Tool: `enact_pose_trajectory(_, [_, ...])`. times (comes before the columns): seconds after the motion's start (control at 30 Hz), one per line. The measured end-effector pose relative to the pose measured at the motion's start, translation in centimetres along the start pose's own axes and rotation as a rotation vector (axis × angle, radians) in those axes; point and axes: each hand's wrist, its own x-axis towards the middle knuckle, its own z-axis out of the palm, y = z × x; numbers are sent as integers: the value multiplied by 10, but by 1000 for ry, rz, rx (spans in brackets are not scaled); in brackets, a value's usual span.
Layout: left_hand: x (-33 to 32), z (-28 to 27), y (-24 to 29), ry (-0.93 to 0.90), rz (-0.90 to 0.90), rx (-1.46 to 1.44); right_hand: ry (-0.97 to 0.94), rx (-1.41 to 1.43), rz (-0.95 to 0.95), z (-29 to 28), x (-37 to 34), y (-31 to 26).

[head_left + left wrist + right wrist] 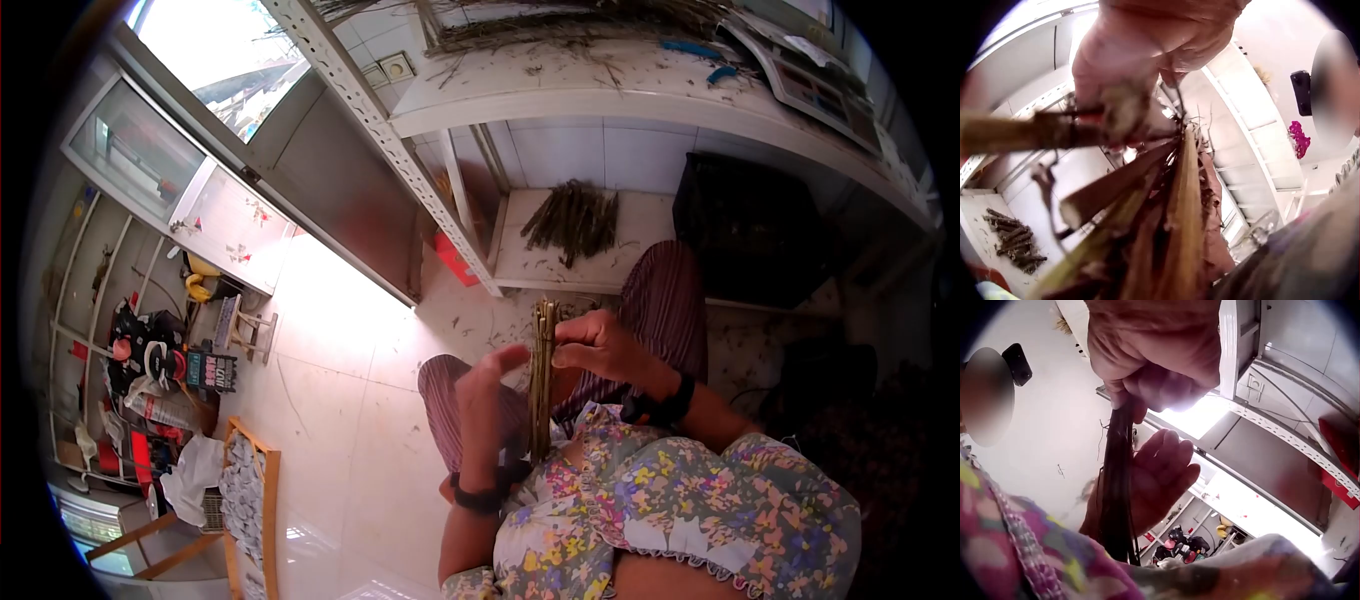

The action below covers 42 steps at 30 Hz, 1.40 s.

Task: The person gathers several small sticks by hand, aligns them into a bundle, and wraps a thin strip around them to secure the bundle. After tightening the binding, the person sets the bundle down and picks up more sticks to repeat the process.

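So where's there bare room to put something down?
Biggest: floor tiles between the wooden frame and left knee. Smaller: lower shelf, between stick pile and black crate. Crowded: upper shelf, strewn with twigs, and beside the right hand, which holds a stick bundle.

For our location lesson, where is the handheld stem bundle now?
In the head view, the stem bundle is just right of centre, between the left hand and the right hand, which grips it.

Daylight flares beside the grey door (335, 165), burning the adjoining floor (335, 282) white; the black crate (750, 225), well apart from that door, sinks into shadow. Fisheye edges bow and blacken; the left wrist view's nearest stem (1022, 134) blurs.
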Motion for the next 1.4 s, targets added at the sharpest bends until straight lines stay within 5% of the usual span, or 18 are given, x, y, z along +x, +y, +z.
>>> enact_pose_trajectory(0.07, [2,6,-9,-100,-268,-315,-25,-2,-9,-1,0,-3])
enact_pose_trajectory(0.17, [1,7,-5,-402,-350,-414,-65,75,15,-3,0,1])
enact_pose_trajectory(0.37, [-3,6,-18,-606,-338,-594,-100,230,84,-5,0,12])
enact_pose_trajectory(0.5, [-5,5,-27,-550,-333,-572,-61,192,58,-4,2,19])
enact_pose_trajectory(0.7, [-6,14,-19,-215,-235,-395,99,177,4,17,7,24])
enact_pose_trajectory(0.9, [-3,20,-20,3,-161,-213,228,-238,-131,31,5,20])
enact_pose_trajectory(1.07, [1,22,-13,145,-109,-202,282,-295,-181,33,5,17])
enact_pose_trajectory(1.4, [2,22,-32,169,71,-35,270,-324,-185,32,4,11])
